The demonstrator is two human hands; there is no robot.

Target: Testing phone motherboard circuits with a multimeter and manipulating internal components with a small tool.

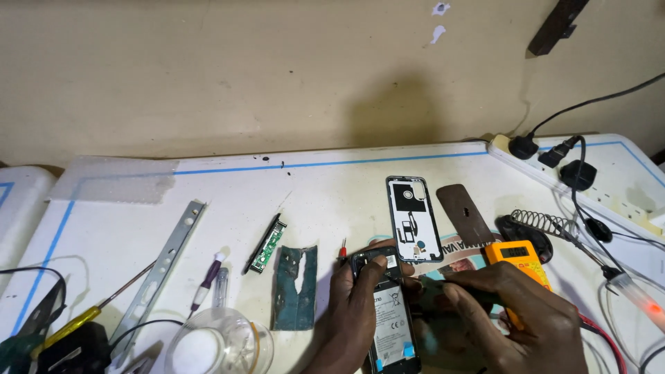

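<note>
An opened phone [389, 312] lies on the worktop [332, 187], long axis running away from the person — left hand [353, 312] grips its left edge, right hand [512, 312] pinches a thin tool [433, 280] just right of the phone's top.

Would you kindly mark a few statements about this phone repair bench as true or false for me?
1. The left hand grips an opened phone whose battery is exposed. True.
2. The right hand is empty. False: it holds a thin dark tool pointed toward the phone.
3. The removed phone frame lies on the table beyond the hands. True.
4. The orange multimeter sits at the far left of the table. False: it sits on the right, just behind the right hand.
5. A yellow-handled screwdriver lies at the left. True.
</note>
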